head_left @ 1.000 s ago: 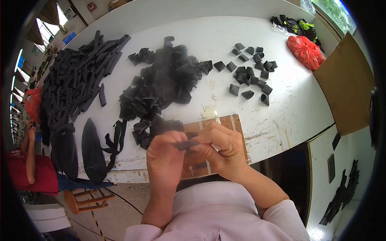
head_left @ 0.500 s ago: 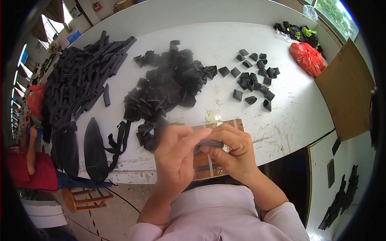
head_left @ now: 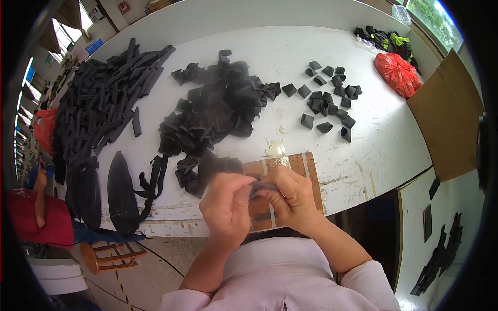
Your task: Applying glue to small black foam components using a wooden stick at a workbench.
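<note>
A person in a pale pink top stands at a white work table [head_left: 332,46], both hands raised together over its near edge. The left hand [head_left: 226,203] and the right hand [head_left: 292,196] meet at a small black strip [head_left: 263,187], each pinching one end between thumb and curled fingers, so the strip bridges the narrow gap between them. Just under the hands lies a brown wooden board [head_left: 306,168] with pale stripes. Beyond it spreads a loose heap of black cut pieces [head_left: 215,111]. To the left lies a long pile of black strips [head_left: 101,103]; to the right, a scatter of small folded black pieces [head_left: 327,98], well apart from the hands. A red plastic bag [head_left: 398,74] sits at the far right corner, near a sheet of brown cardboard [head_left: 446,119]
</note>
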The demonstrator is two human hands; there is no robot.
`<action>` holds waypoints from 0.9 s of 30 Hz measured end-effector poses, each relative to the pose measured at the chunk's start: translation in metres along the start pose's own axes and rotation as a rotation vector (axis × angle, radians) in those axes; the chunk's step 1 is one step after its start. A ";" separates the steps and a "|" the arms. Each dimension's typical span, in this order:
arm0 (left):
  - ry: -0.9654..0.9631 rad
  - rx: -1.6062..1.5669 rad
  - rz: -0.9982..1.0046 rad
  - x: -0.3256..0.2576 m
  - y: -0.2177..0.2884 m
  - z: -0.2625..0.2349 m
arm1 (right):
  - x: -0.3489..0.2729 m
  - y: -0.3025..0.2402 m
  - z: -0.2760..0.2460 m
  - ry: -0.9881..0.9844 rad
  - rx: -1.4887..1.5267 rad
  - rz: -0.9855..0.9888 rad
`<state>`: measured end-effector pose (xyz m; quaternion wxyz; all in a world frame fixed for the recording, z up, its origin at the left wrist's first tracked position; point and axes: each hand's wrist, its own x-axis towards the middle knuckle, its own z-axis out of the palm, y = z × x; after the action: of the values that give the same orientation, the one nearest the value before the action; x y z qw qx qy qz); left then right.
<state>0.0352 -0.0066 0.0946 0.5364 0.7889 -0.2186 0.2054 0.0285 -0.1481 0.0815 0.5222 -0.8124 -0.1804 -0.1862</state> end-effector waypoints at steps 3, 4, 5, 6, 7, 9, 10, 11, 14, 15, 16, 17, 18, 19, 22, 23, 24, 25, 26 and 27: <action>-0.061 -0.257 -0.144 0.003 -0.002 -0.002 | 0.000 0.002 -0.005 -0.027 0.091 0.031; -0.060 -0.255 -0.145 0.002 0.000 -0.002 | 0.000 0.001 -0.009 -0.063 0.154 0.062; -0.026 -0.406 -0.231 0.000 0.004 -0.003 | 0.001 -0.007 -0.013 -0.065 0.156 0.062; 0.005 -0.562 -0.317 -0.003 0.007 -0.004 | 0.002 -0.021 -0.020 -0.042 0.349 0.213; 0.006 -0.563 -0.320 -0.006 0.011 -0.004 | 0.003 -0.032 -0.025 -0.020 0.543 0.363; 0.033 -0.544 -0.307 -0.012 0.019 -0.004 | -0.001 -0.043 -0.029 -0.012 0.743 0.470; 0.033 -0.546 -0.309 -0.016 0.021 -0.003 | -0.005 -0.046 -0.030 -0.001 0.944 0.575; -0.012 -0.562 -0.318 -0.020 0.023 -0.002 | -0.011 -0.039 -0.027 -0.034 1.024 0.602; -0.072 -0.580 -0.365 -0.025 0.030 -0.002 | -0.026 -0.028 -0.021 -0.106 1.224 0.774; -0.091 -0.574 -0.360 -0.027 0.027 -0.001 | -0.033 -0.021 -0.018 -0.142 1.272 0.784; -0.111 -0.567 -0.355 -0.028 0.025 0.000 | -0.037 -0.018 -0.016 -0.139 1.271 0.791; -0.112 -0.569 -0.361 -0.029 0.023 0.001 | -0.040 -0.016 -0.014 -0.150 1.313 0.837; -0.128 -0.600 -0.416 -0.030 0.021 0.001 | -0.042 -0.014 -0.012 -0.161 1.356 0.882; -0.145 -0.630 -0.471 -0.030 0.020 0.002 | -0.043 -0.014 -0.012 -0.158 1.356 0.886; -0.104 -0.659 -0.556 -0.032 0.022 0.004 | -0.048 -0.012 -0.009 -0.139 1.299 0.910; -0.106 -0.659 -0.557 -0.035 0.019 0.005 | -0.052 -0.012 -0.006 0.005 0.791 0.766; -0.097 -0.438 -0.462 -0.040 0.013 0.007 | -0.055 -0.012 -0.005 0.133 0.287 0.597; -0.089 -0.218 -0.364 -0.043 0.010 0.009 | -0.058 -0.012 -0.009 0.224 0.066 0.445; -0.087 -0.218 -0.366 -0.043 0.009 0.008 | -0.056 -0.015 -0.010 0.222 0.066 0.445; -0.103 -0.175 -0.315 -0.042 0.010 0.009 | -0.054 -0.020 -0.014 0.179 0.115 0.371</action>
<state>-0.0046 -0.0128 0.0757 0.6166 0.7731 -0.1366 0.0584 -0.0290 -0.1583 0.0758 0.6070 -0.7808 0.0092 -0.1476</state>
